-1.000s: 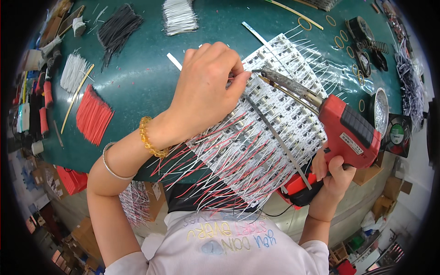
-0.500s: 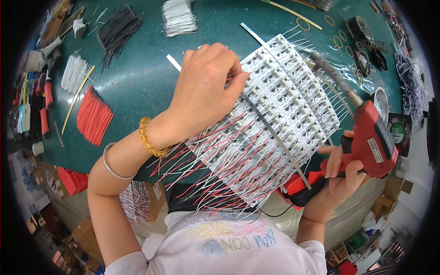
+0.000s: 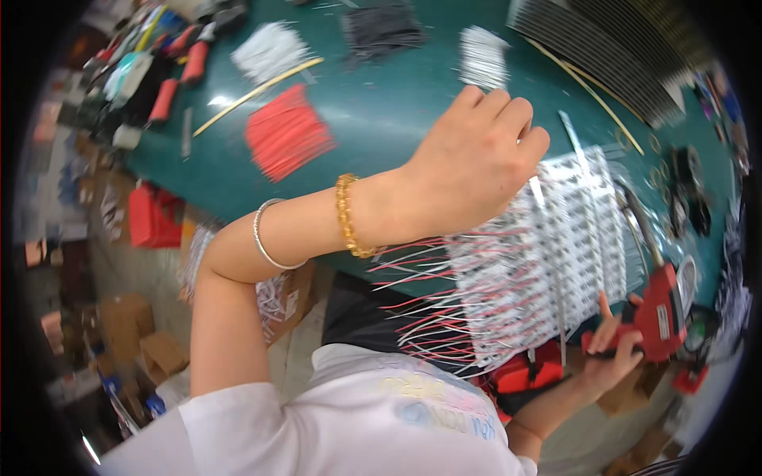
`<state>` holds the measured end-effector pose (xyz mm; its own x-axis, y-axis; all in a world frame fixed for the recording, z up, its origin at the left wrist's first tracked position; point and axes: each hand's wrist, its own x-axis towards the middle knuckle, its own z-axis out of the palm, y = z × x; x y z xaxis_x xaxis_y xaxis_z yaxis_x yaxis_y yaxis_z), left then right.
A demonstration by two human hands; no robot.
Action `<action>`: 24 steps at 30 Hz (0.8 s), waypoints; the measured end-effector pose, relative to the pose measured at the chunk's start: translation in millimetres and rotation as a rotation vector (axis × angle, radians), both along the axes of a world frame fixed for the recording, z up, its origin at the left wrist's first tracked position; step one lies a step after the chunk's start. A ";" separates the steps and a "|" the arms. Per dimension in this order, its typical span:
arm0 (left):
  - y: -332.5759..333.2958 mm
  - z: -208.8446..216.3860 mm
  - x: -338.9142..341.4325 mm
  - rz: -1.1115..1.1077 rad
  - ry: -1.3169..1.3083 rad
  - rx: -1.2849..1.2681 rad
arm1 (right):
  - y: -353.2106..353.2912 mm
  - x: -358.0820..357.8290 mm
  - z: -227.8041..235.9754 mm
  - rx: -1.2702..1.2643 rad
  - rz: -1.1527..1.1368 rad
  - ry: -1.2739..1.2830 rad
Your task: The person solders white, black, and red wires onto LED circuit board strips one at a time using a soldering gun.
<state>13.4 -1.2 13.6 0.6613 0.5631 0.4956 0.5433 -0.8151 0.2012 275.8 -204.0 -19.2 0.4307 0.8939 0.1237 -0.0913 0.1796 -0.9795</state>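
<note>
My left hand (image 3: 484,155) is closed, held at the upper left edge of a white circuit board panel (image 3: 575,246). Its fingertips are turned away, so whatever they pinch is hidden. Rows of small parts cover the panel, and long thin metal strips lie across it. Red and white wires (image 3: 429,297) fan out from its left side, towards my lap. At the panel's right side, my right hand (image 3: 611,357) grips the handle of a red soldering gun (image 3: 660,317). The gun's metal nozzle points up and away along the panel's right edge. Motion blurs the fine detail.
Bundles of red wires (image 3: 287,131), white wires (image 3: 270,51) and black wires (image 3: 383,32) lie on the green table (image 3: 373,119). Another white bundle (image 3: 482,59) sits beyond my left hand. Dark ridged trays (image 3: 603,55) stand at the far right. Red-handled tools (image 3: 164,101) lie at the left.
The view has swung left, so the table's things appear further right. My left hand stays by the panel's upper left edge, its fingertips now turned out of sight. My right hand still holds the soldering gun.
</note>
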 end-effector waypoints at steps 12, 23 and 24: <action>-22.2 -4.9 -169.6 0.590 0.403 0.088 | -0.5 -26.9 1.5 -0.001 -0.044 -0.135; -16.5 3.7 -164.5 0.577 0.206 0.022 | -9.1 -32.2 1.1 0.034 -0.128 -0.121; -16.6 8.8 -157.3 0.597 0.217 0.047 | -10.4 -33.8 2.7 0.039 -0.157 -0.130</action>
